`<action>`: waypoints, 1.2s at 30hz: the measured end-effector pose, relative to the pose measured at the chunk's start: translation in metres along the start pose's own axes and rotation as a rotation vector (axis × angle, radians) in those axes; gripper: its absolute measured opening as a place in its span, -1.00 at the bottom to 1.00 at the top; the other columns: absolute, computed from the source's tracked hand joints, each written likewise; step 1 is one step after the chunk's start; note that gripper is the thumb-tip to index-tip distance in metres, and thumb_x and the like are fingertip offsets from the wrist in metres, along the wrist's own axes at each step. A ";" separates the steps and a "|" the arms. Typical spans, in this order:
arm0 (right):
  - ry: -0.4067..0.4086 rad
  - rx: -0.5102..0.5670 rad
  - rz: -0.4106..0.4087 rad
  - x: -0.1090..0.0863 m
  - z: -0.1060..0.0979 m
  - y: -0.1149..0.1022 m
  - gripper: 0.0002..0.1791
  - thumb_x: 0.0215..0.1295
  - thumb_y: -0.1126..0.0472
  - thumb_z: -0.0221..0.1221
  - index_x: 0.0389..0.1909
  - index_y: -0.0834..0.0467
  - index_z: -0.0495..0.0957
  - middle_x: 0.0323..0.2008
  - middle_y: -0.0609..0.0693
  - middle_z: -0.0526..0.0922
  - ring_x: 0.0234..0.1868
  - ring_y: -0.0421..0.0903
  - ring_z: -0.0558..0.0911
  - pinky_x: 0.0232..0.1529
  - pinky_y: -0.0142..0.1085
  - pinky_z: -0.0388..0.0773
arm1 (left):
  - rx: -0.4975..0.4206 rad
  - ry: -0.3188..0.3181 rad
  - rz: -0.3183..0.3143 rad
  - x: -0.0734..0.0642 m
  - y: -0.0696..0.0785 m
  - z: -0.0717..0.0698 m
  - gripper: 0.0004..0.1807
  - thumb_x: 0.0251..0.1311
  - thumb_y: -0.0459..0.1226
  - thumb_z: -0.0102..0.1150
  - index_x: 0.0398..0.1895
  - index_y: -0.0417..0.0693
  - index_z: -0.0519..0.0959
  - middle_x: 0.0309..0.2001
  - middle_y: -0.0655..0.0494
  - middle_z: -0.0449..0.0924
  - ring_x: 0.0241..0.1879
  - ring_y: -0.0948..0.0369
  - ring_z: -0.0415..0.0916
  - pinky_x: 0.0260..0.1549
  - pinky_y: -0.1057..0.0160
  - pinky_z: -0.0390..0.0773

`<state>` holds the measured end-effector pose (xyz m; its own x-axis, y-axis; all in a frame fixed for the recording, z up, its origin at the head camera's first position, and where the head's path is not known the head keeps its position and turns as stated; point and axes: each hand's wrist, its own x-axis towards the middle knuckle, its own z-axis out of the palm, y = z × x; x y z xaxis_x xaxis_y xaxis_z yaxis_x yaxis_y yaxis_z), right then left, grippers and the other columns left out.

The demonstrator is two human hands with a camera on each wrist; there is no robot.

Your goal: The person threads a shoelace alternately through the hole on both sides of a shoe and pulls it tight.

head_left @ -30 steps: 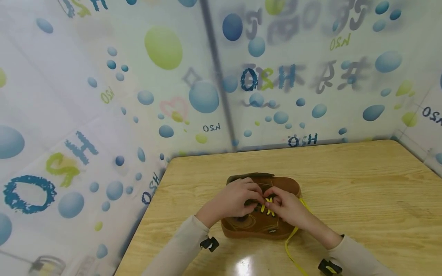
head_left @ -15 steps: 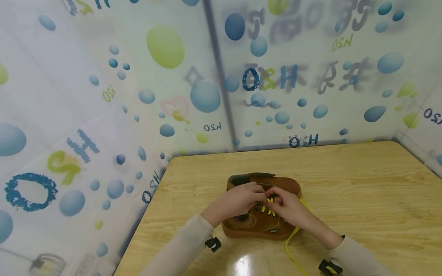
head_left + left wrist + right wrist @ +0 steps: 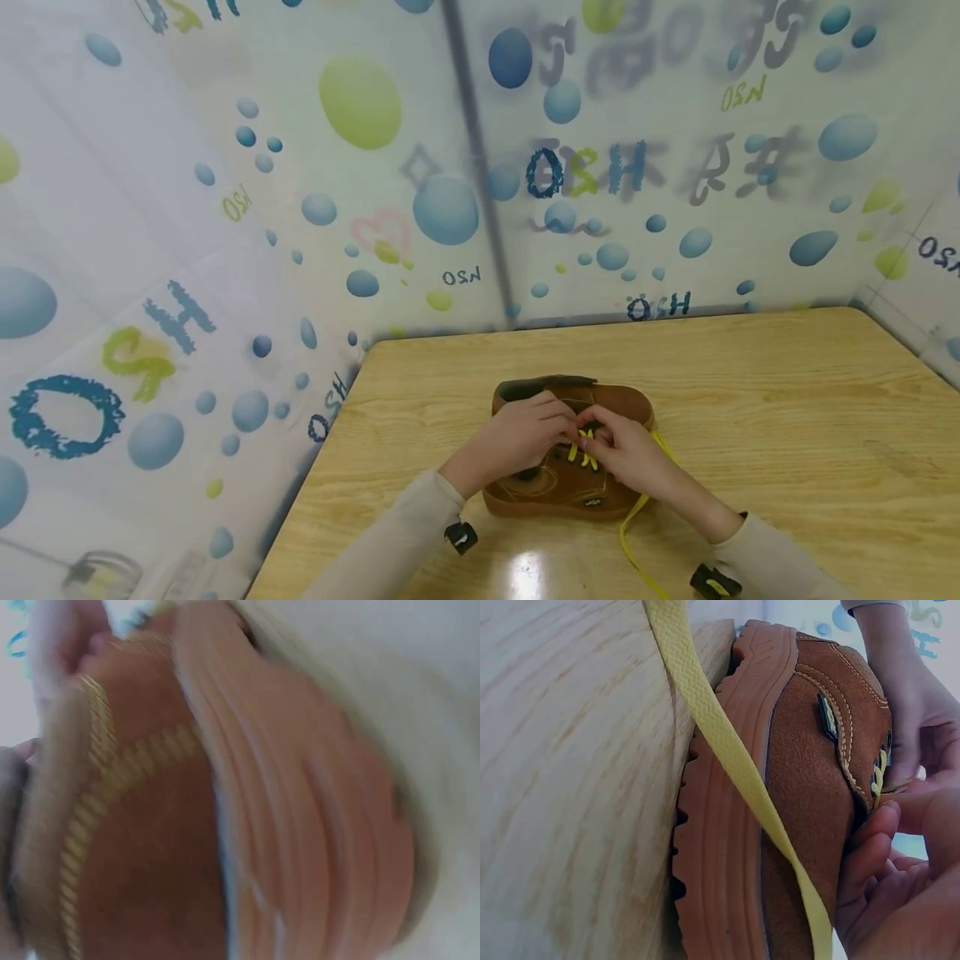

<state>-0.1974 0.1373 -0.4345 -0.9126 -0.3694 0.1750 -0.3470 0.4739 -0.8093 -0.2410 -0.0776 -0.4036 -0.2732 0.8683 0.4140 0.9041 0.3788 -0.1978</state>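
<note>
A brown suede shoe (image 3: 551, 498) with yellow shoelace lies in the head view's lower middle, its toe to the right. My left hand (image 3: 525, 442) is over the shoe's opening, its fingertips meeting those of my right hand (image 3: 633, 454) at the top of the lacing. In the right wrist view, the right thumb and finger pinch the yellow shoelace (image 3: 727, 742) beside the eyelets. The left hand (image 3: 922, 712) pinches a short bit of lace there, partly hidden by fingers. A long lace end hangs across the sole. The left wrist view shows the shoe's heel and sole (image 3: 300, 802), blurred.
The shoe rests on a light wooden table (image 3: 787, 417). Behind it and on the left stands a white curtain (image 3: 420, 108) printed with blue and green drops. The loose lace runs towards the table's near side. Dark straps (image 3: 461, 536) sit on both wrists.
My left hand has shifted slightly right and its fingers have drawn closer to the right hand's fingertips. The right hand and the shoe stay almost still.
</note>
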 end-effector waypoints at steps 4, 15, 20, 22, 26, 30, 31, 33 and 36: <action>0.009 -0.015 -0.008 0.000 0.001 0.001 -0.77 0.46 0.06 0.12 0.02 0.05 0.51 -0.72 -0.18 0.32 -0.78 -0.32 0.22 -0.72 -0.40 0.23 | -0.517 0.114 -0.215 -0.010 0.007 -0.015 -0.93 0.37 -0.29 0.14 -0.14 0.00 0.56 -0.17 0.11 0.69 -0.22 0.26 0.61 -0.22 0.41 0.62; 0.064 -0.053 -0.001 -0.001 -0.004 0.000 -0.79 0.43 0.10 0.16 0.00 0.05 0.52 -0.72 -0.18 0.31 -0.77 -0.33 0.19 -0.70 -0.42 0.19 | -0.691 -0.147 -0.738 -0.014 0.016 -0.031 -0.71 0.43 -0.17 0.09 0.06 -0.16 0.51 -0.52 0.08 0.60 -0.64 0.36 0.43 -0.63 0.40 0.46; 0.033 -0.030 -0.001 -0.002 0.000 0.001 -0.78 0.44 0.09 0.15 0.01 0.06 0.52 -0.71 -0.18 0.32 -0.76 -0.33 0.20 -0.70 -0.42 0.21 | -0.483 -0.201 -0.787 -0.004 0.019 -0.026 -0.72 0.28 -0.07 0.26 -0.17 -0.10 0.66 -0.60 0.19 0.58 -0.70 0.42 0.31 -0.70 0.43 0.31; 0.037 -0.029 0.001 -0.002 0.002 0.001 -0.78 0.43 0.10 0.16 0.01 0.06 0.52 -0.71 -0.19 0.32 -0.76 -0.34 0.20 -0.69 -0.42 0.21 | -0.426 -0.162 -0.753 -0.004 0.021 -0.025 -0.82 0.25 -0.12 0.31 -0.28 -0.04 0.66 -0.55 0.20 0.63 -0.66 0.44 0.33 -0.65 0.46 0.34; 0.051 -0.048 -0.001 -0.002 0.002 0.004 -0.80 0.43 0.11 0.16 0.00 0.05 0.53 -0.72 -0.19 0.33 -0.76 -0.34 0.19 -0.70 -0.42 0.20 | -0.438 -0.100 -0.707 -0.003 0.030 -0.025 -0.90 0.27 -0.16 0.29 -0.36 0.05 0.65 -0.52 0.23 0.67 -0.65 0.50 0.37 -0.62 0.50 0.38; 0.063 -0.059 0.002 0.000 -0.001 0.003 -0.80 0.44 0.09 0.15 -0.01 0.04 0.53 -0.72 -0.18 0.34 -0.77 -0.33 0.19 -0.70 -0.42 0.18 | -0.756 -0.103 -0.707 0.003 0.035 -0.030 -0.77 0.38 -0.13 0.17 -0.35 -0.05 0.68 -0.55 0.14 0.66 -0.68 0.42 0.45 -0.64 0.44 0.49; 0.062 -0.055 0.003 0.000 -0.001 0.002 -0.80 0.44 0.09 0.15 -0.01 0.04 0.53 -0.72 -0.18 0.34 -0.77 -0.32 0.19 -0.69 -0.42 0.19 | -0.821 -0.105 -0.716 0.004 0.034 -0.030 -0.74 0.41 -0.12 0.12 -0.32 -0.07 0.68 -0.54 0.12 0.66 -0.67 0.39 0.48 -0.64 0.41 0.51; 0.060 -0.048 0.007 0.001 0.000 0.002 -0.80 0.43 0.09 0.16 -0.01 0.04 0.53 -0.71 -0.17 0.34 -0.77 -0.31 0.20 -0.69 -0.41 0.20 | -0.869 -0.107 -0.739 0.003 0.031 -0.032 -0.72 0.45 -0.14 0.06 -0.23 -0.15 0.66 -0.55 0.06 0.64 -0.66 0.34 0.49 -0.64 0.38 0.53; 0.040 -0.039 0.005 0.000 0.001 0.003 -0.79 0.43 0.10 0.16 0.00 0.04 0.53 -0.70 -0.18 0.35 -0.76 -0.31 0.23 -0.68 -0.41 0.23 | -0.786 -0.126 -0.808 -0.002 0.027 -0.033 -0.77 0.48 -0.21 0.00 -0.12 -0.18 0.58 -0.59 0.08 0.60 -0.68 0.32 0.48 -0.68 0.38 0.51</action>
<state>-0.1985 0.1376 -0.4375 -0.9221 -0.3348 0.1939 -0.3498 0.5069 -0.7879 -0.2048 -0.0799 -0.3802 -0.8616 0.5034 0.0658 0.3913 0.5760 0.7177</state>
